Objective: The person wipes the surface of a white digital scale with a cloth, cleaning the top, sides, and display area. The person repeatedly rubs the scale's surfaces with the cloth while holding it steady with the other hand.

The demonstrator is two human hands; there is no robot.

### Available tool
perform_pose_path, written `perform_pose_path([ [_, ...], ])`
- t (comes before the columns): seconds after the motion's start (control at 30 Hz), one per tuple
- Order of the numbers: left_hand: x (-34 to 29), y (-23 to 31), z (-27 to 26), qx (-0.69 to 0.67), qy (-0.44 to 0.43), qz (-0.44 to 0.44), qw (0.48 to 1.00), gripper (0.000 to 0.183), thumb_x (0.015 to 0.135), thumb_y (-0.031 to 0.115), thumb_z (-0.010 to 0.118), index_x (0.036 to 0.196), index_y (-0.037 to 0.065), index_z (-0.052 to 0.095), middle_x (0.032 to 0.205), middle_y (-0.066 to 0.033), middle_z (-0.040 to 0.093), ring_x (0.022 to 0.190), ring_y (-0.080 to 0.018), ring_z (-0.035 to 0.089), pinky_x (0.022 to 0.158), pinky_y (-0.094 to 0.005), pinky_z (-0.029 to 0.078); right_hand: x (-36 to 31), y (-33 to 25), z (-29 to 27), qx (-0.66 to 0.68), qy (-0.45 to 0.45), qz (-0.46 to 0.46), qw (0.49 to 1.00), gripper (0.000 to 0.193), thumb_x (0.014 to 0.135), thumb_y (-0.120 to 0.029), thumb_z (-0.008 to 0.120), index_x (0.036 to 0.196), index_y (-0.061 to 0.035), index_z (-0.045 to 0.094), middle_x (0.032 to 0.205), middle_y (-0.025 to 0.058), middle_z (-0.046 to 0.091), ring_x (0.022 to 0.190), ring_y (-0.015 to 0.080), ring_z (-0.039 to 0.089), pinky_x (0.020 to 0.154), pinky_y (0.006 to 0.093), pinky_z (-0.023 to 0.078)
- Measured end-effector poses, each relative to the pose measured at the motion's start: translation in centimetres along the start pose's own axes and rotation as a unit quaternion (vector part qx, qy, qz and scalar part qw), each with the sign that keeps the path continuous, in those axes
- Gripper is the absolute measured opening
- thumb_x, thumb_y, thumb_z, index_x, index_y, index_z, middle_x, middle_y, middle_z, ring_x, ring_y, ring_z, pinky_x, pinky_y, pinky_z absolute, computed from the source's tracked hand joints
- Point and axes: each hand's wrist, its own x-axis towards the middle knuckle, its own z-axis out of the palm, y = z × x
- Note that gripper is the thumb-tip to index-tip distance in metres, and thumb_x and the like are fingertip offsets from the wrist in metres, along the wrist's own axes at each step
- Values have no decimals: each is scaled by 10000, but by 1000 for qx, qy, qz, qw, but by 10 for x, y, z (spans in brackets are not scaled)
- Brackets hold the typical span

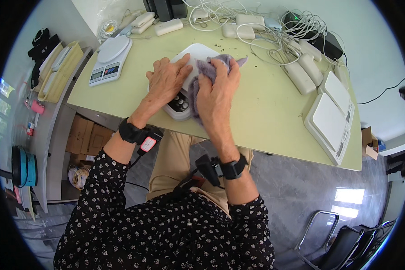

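Observation:
A white kitchen scale [197, 50] with round buttons near its front end lies on the pale green table [270, 117], partly hidden under my hands. My left hand [165, 82] rests on its left side, fingers spread across the white top. In my right hand [217, 92] is a bunched greyish-purple cloth [206, 68], pressed on the right side of the scale. One end of the cloth sticks out past my fingers, and another part hangs down along the scale's side. Dark crumbs [219, 46] are scattered just beyond the scale.
Another white scale [112, 50] stands at the far left, with more white scales [330, 121] at the right edge. Tangled white cables [274, 38] and several white adapters [299, 76] crowd the back right. A side shelf with a yellow tray [60, 74] adjoins on the left.

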Motion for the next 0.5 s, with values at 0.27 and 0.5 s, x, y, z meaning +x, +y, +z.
perform_pose_path([
  [0.27,-7,9,13,40,56,-5,998,534,1046,503,550,1480,195,601,1116,-170,566,1102,-380,513,872,-530,380,-18,-14,2,29,-4,37,999,473,901,7,650,1362,10,543,1531,378,324,1413,539,350,1175,549,332],
  [0.5,-6,-3,18,19,70,21,997,522,1035,488,577,1467,196,619,1100,-162,571,1084,-368,516,876,-498,377,-33,-24,-1,20,-24,32,999,467,908,7,657,1357,33,531,1515,387,324,1395,554,360,1173,558,328],
])
